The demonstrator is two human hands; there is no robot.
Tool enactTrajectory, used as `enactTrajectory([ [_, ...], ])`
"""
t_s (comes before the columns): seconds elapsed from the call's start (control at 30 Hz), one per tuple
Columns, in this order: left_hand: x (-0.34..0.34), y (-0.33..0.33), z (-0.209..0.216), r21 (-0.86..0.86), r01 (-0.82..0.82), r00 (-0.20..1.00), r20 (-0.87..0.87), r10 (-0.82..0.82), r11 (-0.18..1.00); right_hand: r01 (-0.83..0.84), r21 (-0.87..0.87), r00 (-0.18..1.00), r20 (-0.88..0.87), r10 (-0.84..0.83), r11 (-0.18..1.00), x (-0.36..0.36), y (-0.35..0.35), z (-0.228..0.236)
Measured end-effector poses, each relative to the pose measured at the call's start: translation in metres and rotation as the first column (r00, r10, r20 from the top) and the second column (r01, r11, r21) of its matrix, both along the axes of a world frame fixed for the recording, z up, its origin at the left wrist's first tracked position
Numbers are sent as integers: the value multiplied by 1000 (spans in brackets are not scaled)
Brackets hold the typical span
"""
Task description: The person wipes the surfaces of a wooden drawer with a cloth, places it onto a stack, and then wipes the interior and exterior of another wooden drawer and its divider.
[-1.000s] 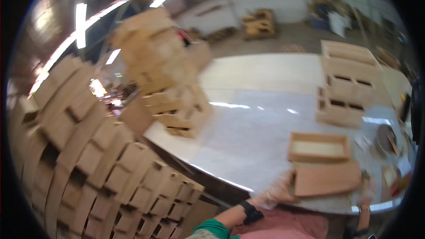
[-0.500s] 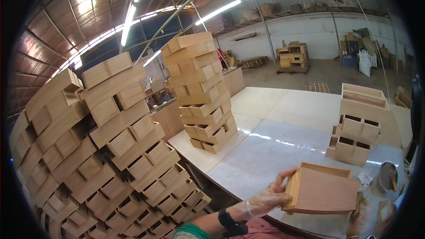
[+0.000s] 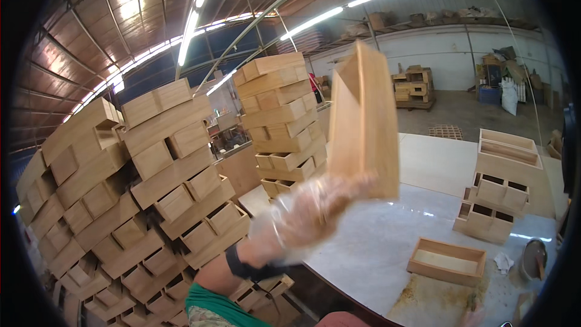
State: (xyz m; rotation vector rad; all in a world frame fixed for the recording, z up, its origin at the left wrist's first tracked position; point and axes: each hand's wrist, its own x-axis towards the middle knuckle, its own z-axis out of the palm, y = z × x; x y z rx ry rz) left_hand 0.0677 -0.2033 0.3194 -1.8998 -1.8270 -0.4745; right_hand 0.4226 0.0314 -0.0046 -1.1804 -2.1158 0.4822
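Head view: the left hand [image 3: 321, 206] has its fingers closed round a drawer [image 3: 380, 127], raised on end over the table [image 3: 357, 248]. Near right, the right hand [image 3: 473, 316] is blurred; I cannot tell its fingers. Another tray [image 3: 446, 263] lies beyond it; stacks [image 3: 151, 157] stand left.

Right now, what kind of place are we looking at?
Probably a woodworking shop: there are tall stacks of wooden boxes, a big table, and another box held up in the left hand.
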Motion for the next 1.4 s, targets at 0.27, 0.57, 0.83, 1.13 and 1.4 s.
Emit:
enactTrajectory([
  [0.27, -144, 44, 102, 435, -268, 609, -615, 501, 860, -130, -48, 984, -131, 123, 990, -95, -10, 44],
  [0.57, -303, 141, 220, 543, -426, 282, -681, 676, 724, -516, 166, 706, -472, 527, 840, -331, -3, 201],
  [0.83, -387, 177, 256, 483, -615, 521, -346, 781, 624, -582, 436, 342, -634, 694, 686, -596, -25, 460],
  [1.13, -384, 190, 253, 414, -752, 504, -142, 852, 513, -631, 233, 444, -673, 591, 740, -708, -35, 569],
  [1.4, -408, 216, 254, 459, -791, 294, -297, 909, 405, 132, 518, 473, -782, 406, 845, -741, -11, 569],
])
